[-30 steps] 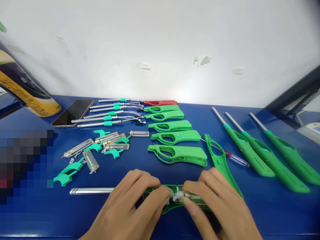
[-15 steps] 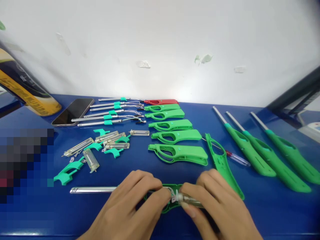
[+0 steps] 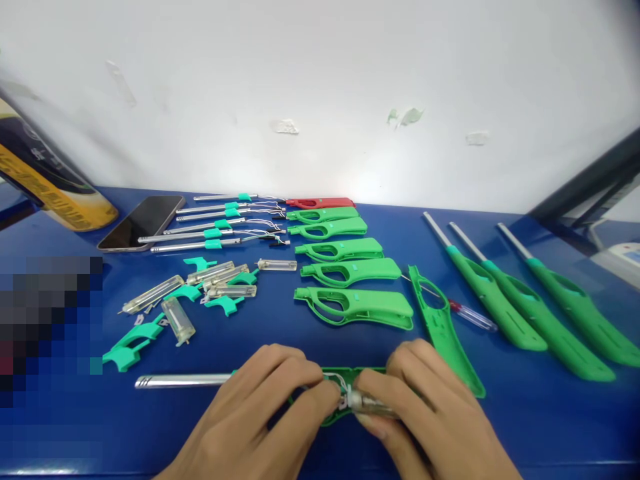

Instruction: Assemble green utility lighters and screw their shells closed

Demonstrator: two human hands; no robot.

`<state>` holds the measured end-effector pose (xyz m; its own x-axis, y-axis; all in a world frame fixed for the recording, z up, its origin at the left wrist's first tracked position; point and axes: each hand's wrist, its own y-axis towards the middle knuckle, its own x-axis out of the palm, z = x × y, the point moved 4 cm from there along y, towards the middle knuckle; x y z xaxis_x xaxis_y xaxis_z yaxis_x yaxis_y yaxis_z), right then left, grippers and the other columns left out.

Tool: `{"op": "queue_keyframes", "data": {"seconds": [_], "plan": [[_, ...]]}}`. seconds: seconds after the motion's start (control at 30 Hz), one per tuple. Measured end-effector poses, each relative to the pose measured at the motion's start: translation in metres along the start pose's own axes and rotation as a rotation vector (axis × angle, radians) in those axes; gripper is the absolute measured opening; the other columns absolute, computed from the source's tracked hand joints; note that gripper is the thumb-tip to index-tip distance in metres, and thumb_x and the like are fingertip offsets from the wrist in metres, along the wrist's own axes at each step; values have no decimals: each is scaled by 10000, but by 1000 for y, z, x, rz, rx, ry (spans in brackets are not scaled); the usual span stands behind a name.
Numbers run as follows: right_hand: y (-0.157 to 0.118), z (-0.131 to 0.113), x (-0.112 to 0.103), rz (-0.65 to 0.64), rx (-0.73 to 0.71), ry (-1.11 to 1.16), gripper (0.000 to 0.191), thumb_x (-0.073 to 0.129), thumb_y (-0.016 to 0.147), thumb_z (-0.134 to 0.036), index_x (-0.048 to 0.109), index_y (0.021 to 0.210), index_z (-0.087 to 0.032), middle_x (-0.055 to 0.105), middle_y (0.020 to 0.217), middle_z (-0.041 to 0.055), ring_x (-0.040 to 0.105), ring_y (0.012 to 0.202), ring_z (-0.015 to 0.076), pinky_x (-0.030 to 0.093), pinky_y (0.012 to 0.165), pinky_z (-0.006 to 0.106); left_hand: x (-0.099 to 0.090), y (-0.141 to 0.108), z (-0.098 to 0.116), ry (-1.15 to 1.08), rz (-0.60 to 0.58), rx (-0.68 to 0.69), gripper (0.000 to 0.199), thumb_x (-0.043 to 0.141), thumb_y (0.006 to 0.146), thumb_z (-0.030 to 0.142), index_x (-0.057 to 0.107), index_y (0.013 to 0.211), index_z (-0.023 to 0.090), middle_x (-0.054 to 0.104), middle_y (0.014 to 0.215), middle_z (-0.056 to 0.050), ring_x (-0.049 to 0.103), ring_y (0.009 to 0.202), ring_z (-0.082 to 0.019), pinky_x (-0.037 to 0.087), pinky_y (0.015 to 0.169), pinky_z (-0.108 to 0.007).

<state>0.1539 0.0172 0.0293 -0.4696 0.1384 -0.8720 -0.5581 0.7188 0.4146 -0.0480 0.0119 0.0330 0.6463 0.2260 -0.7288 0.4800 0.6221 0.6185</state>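
Directly in front of me lies an open green lighter shell [image 3: 336,419], with a metal lighter tube [image 3: 183,381] reaching out of it to the left. My left hand [image 3: 265,407] is closed over the shell's left part; its fingertips press close to white wires [image 3: 337,379] and a small pale clip [image 3: 343,401]. Exactly what those fingers pinch is hidden. Between thumb and fingers, my right hand [image 3: 430,407] grips a clear fuel tank [image 3: 373,405] lying at the shell, its white valve end pointing left. The tank's right end is covered by my hand.
Green shell halves [image 3: 357,307] and a red one [image 3: 320,203] lie in a column, tubes with wires [image 3: 200,235] left of them. Loose tanks [image 3: 179,321] and teal triggers [image 3: 123,357] are scattered left. Assembled lighters [image 3: 543,323], a screwdriver [image 3: 473,315] and a phone [image 3: 143,223] lie around.
The fuel tank in my right hand has shifted slightly left, nearer to my left fingertips. The whole view has drifted a little; both hands keep nearly the same pose.
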Motion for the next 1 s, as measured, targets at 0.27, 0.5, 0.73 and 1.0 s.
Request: {"op": "queue_keyframes", "data": {"seconds": [0.27,0.5,0.73,1.0], "plan": [[1,3,-2,98,41,12,174,540,1145,-287,709,1144,-249,632,816,-5,552,725,174,451,685,328,0,10,-3,-88,28,-41,192,530,1106,25,666,1099,161,766,952,3,654,919,-119,556,848,-264],[0,2,4,178,55,-94,327,563,1122,-474,807,1082,-259,643,795,46,605,798,213,507,741,347,0,9,2,-37,11,-37,212,502,1118,30,667,1098,162,768,956,-11,670,963,-119,561,918,-253],[3,0,3,128,23,-64,267,552,1139,-399,774,1106,-255,671,828,34,605,772,190,497,721,324,0,7,1,6,35,-7,229,490,1112,16,675,1095,150,774,957,-24,669,978,-135,559,908,-271],[-5,9,0,94,72,-73,198,556,1143,-327,724,1185,-232,693,982,54,662,869,185,568,760,302,-5,-6,-2,191,47,-13,237,583,1123,137,666,1344,153,790,1122,-16,680,1114,-150,511,1116,-284]]}}
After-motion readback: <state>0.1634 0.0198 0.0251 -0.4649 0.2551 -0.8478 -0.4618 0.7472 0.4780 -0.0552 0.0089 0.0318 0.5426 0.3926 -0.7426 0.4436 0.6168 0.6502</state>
